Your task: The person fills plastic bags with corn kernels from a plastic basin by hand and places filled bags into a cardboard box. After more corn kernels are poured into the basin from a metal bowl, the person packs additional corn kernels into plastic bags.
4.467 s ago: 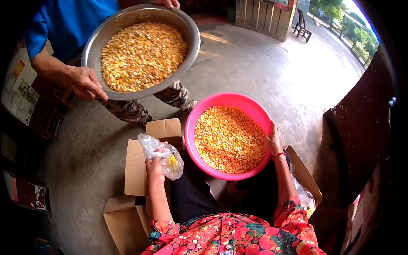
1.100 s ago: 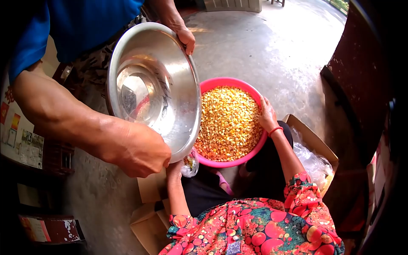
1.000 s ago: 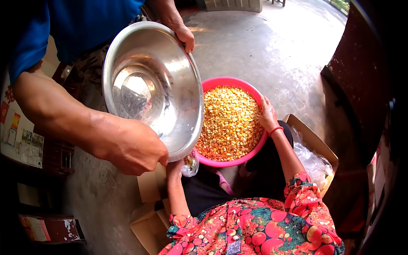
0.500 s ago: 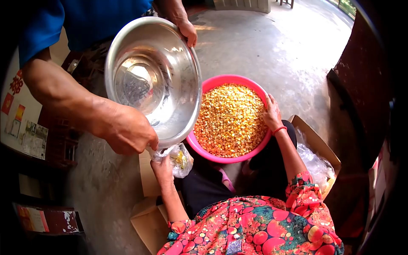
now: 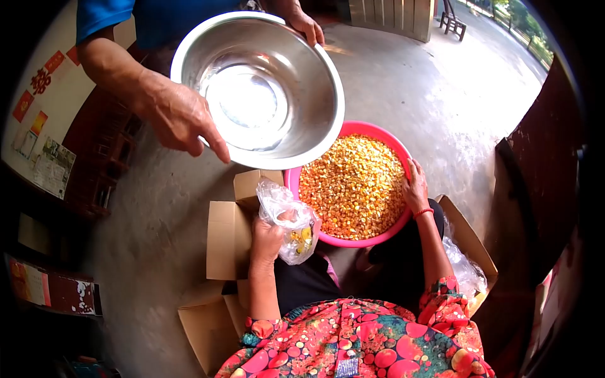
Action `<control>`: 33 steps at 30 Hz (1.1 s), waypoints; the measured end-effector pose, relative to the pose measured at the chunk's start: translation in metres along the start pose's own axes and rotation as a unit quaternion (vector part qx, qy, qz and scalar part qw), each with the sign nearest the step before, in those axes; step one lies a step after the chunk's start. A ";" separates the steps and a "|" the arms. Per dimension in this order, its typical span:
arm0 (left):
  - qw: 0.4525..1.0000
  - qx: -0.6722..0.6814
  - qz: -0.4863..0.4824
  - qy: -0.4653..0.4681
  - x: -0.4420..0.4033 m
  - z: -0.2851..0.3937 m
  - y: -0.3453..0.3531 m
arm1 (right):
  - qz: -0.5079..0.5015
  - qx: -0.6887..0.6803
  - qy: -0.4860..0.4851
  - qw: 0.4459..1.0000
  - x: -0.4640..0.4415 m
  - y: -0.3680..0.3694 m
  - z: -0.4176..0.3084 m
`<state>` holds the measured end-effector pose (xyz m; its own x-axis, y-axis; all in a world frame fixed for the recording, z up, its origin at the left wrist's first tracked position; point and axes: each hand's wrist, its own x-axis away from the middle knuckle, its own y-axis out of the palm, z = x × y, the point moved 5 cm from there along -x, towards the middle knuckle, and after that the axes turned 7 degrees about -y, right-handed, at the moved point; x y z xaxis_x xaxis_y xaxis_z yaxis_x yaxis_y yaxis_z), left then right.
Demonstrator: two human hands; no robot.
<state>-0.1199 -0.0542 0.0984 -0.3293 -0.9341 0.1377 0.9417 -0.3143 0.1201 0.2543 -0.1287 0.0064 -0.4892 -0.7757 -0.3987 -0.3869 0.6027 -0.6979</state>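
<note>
Now my left hand (image 5: pixel 267 239) grips a clear plastic bag (image 5: pixel 288 220) — my right hand (image 5: pixel 416 187) holds the rim of the pink tub (image 5: pixel 292 181), full of yellow corn (image 5: pixel 354 186).

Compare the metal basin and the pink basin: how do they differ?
The metal basin is silvery, bare inside; the pink basin holds heaped yellow-orange kernels.
The metal basin tilts in a co-worker's hands; the pink basin has the wearer's right hand at its rim.
Both are round.
</note>
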 end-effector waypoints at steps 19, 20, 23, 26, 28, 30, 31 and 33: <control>0.977 -0.134 0.133 0.099 -0.145 -0.073 0.030 | 0.029 -0.021 -0.137 0.990 0.007 -0.021 -0.066; 0.973 -0.121 0.156 0.122 -0.144 -0.078 0.026 | 0.016 -0.045 -0.168 0.985 0.006 -0.027 -0.096; 0.987 -0.051 0.148 0.048 -0.127 -0.065 0.025 | -0.059 -0.175 -0.223 0.957 0.006 -0.030 -0.188; 0.982 -0.063 0.167 0.065 -0.119 -0.052 0.027 | -0.205 -0.239 -0.302 0.900 0.010 -0.005 -0.252; 0.984 -0.042 0.158 0.068 -0.124 -0.059 0.024 | -0.255 -0.215 -0.377 0.864 0.007 0.022 -0.266; 0.979 -0.043 0.171 0.102 -0.125 -0.065 0.016 | -0.213 -0.126 -0.383 0.890 -0.012 0.058 -0.249; 0.972 -0.062 0.192 0.124 -0.121 -0.063 0.012 | -0.185 -0.081 -0.362 0.910 -0.022 0.075 -0.232; 0.958 -0.107 0.239 0.119 -0.130 -0.080 0.002 | -0.183 -0.045 -0.254 0.949 -0.047 0.101 -0.193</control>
<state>-0.0695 0.0534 0.0022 0.1448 -0.9839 -0.1047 0.9819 0.1560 -0.1078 0.0874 0.0048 0.0690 0.1217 -0.9122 -0.3912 -0.5347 0.2717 -0.8001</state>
